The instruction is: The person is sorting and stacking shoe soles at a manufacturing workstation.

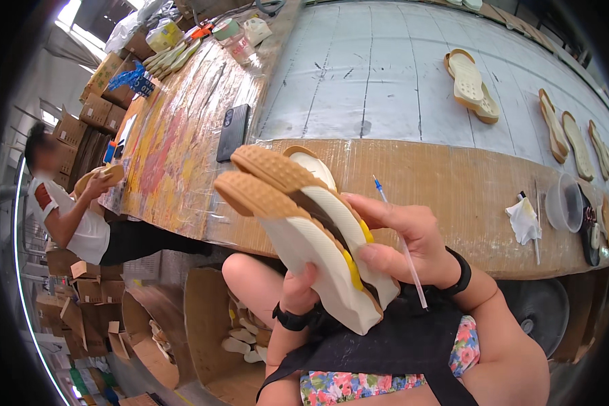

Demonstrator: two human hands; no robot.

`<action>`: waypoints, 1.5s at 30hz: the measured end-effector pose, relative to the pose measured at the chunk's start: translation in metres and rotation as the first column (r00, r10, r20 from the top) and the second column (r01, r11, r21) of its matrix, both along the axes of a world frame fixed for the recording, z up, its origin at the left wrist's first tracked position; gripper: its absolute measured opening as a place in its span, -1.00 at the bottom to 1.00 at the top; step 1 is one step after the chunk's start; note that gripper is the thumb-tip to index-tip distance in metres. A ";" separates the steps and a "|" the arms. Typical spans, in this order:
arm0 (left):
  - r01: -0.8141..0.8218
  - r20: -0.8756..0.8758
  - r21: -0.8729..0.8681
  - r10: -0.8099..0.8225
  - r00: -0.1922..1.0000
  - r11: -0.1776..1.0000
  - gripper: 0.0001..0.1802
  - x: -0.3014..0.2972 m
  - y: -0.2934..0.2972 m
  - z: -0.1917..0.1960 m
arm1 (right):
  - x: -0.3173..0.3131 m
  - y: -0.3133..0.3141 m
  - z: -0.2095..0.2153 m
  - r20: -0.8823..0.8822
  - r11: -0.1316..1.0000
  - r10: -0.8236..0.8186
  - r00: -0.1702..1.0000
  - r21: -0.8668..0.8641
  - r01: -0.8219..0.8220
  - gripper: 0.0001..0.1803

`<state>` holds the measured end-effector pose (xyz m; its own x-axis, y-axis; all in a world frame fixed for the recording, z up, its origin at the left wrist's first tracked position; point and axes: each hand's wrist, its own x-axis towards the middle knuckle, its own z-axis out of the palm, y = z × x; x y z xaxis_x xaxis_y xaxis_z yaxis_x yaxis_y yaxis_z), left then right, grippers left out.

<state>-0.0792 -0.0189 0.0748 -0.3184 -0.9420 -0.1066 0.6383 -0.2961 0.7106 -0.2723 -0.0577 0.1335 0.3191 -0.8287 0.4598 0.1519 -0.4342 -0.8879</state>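
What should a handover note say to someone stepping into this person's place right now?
Left hand: grips the pair of shoe soles from below.
Right hand: clasps their upper side, a thin brush between its fingers.
Soles: stacked, tan treads up, over the lap at the cardboard-covered bench.
Done: more soles lie on the white surface beyond.
Left: cannot tell; loose soles sit in a carton below.

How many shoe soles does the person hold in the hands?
2: two shoe soles, pressed together, held between the left hand below and the right hand at the side. More soles lie on the table.
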 end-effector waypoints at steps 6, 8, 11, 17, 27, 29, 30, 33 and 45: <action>0.068 0.199 -0.060 -0.055 0.978 0.996 -0.45 0.003 0.002 0.003 | -0.006 -0.001 0.018 -0.138 0.993 0.027 0.990 0.119 -0.010 -0.53; 0.054 0.193 0.076 -0.068 0.979 0.996 -0.47 0.000 -0.003 0.013 | -0.005 -0.007 0.014 -0.131 0.980 0.043 0.990 0.196 -0.017 -0.53; -0.202 0.469 0.052 0.155 0.870 0.978 -0.55 -0.004 -0.009 0.036 | -0.003 -0.030 -0.005 -0.090 0.974 -0.039 0.995 0.219 0.058 -0.54; -0.122 0.366 0.243 0.025 0.930 0.962 -0.54 0.011 -0.063 0.028 | -0.110 -0.137 -0.071 -0.077 0.738 -0.668 0.740 0.058 0.672 -0.65; -0.046 0.411 0.273 -0.074 0.908 0.961 -0.49 0.018 -0.082 0.011 | -0.287 -0.251 -0.140 -0.889 0.681 -0.378 -0.260 -0.457 0.572 -0.72; -0.062 0.482 0.215 -0.051 0.875 0.975 -0.50 0.019 -0.080 0.012 | -0.304 -0.246 -0.137 -0.749 0.503 -0.617 0.241 -0.140 0.853 -0.70; -0.101 0.506 0.224 -0.027 0.862 0.969 -0.50 0.022 -0.079 0.012 | -0.310 -0.244 -0.138 -0.299 0.415 -0.819 0.489 0.279 0.866 -0.69; -0.094 0.555 0.240 -0.057 0.830 0.966 -0.50 0.033 -0.080 0.013 | -0.313 -0.237 -0.144 -0.638 0.356 -0.670 0.379 0.171 0.919 -0.61; -0.294 0.676 -0.110 0.288 0.678 0.949 -0.56 0.052 -0.039 0.034 | -0.202 -0.260 -0.161 -0.276 0.366 -0.762 0.586 0.563 0.741 -0.54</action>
